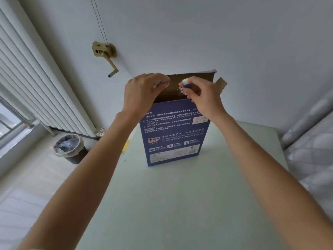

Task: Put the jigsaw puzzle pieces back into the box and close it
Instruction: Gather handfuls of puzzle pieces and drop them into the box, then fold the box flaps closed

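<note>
A tall blue puzzle box [173,134] with white print stands upright on the pale table [180,204]. Its top is open, with the brown lid flap [194,77] raised behind and a side flap [221,85] sticking out at the right. My left hand [144,91] hovers over the left of the opening, fingers curled around small puzzle pieces [159,83]. My right hand [201,94] is over the right of the opening, pinching blue and white pieces [184,86] at its fingertips. The box's inside is hidden.
A dark bin [69,147] with a plastic liner stands on the floor at the left, below a white radiator [36,87]. A brass crank [106,55] is fixed to the wall. Something yellow [125,147] peeks from behind my left forearm. A grey patterned bed [310,150] borders the table's right.
</note>
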Motion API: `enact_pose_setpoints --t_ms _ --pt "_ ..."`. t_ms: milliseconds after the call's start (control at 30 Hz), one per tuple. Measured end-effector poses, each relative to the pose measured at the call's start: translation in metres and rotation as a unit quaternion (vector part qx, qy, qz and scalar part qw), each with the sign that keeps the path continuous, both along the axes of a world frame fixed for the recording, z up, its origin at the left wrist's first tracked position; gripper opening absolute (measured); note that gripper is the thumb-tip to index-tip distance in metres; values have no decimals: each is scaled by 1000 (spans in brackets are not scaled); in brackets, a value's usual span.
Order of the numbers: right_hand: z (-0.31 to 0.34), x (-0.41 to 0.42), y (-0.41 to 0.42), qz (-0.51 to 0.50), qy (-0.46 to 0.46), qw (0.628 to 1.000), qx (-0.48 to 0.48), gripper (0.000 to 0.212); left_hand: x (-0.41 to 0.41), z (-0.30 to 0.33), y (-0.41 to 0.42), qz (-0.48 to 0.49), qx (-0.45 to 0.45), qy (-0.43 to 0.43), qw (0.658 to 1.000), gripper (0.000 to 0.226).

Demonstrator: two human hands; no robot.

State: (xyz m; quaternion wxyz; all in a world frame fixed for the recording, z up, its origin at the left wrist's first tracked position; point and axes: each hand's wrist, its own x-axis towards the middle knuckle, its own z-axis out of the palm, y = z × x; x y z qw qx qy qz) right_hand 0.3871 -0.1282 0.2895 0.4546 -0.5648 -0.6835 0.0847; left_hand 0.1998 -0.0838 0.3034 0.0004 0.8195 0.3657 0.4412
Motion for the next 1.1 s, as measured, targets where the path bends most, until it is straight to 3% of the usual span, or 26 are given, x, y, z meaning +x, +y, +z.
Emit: enact_pose_setpoints --t_ms 167,300,400,467,533,600,700,800,867,967,1033,1100 --pt "-8 0 35 -13 -109 994 3 20 10 -13 28 5 -46 102 994 17" --pt "-18 -3 45 -14 -128 992 -2 17 5 -24 34 13 -75 131 988 22" --pt "-20 -3 47 -11 -122 993 3 19 0 -23 30 -9 -66 108 992 21" --pt "-19 -3 44 -8 -126 992 14 18 -6 -23 23 -30 -3 75 997 19" --pt "-16 -2 35 -6 -144 988 46 17 -16 -30 17 -23 85 15 996 15" --pt "-16 4 23 -21 -156 982 104 15 -28 -43 11 10 112 -72 991 12" --pt "-25 22 5 -87 -101 979 153 15 -41 -62 7 45 19 -160 986 17" --pt "-45 36 -7 -212 -15 966 147 17 -42 -74 3 44 -130 -204 969 47" --pt "-56 45 -6 -290 45 950 106 34 -39 -80 2 37 -216 -229 948 64" --pt "-59 52 2 -227 208 947 -90 65 -32 -84 3 23 -323 -241 915 70" --pt "-59 50 2 -126 287 929 -197 64 -26 -84 1 19 -356 -250 900 63" --pt "-62 51 -2 -95 291 929 -205 58 -21 -82 -2 19 -348 -258 901 58"
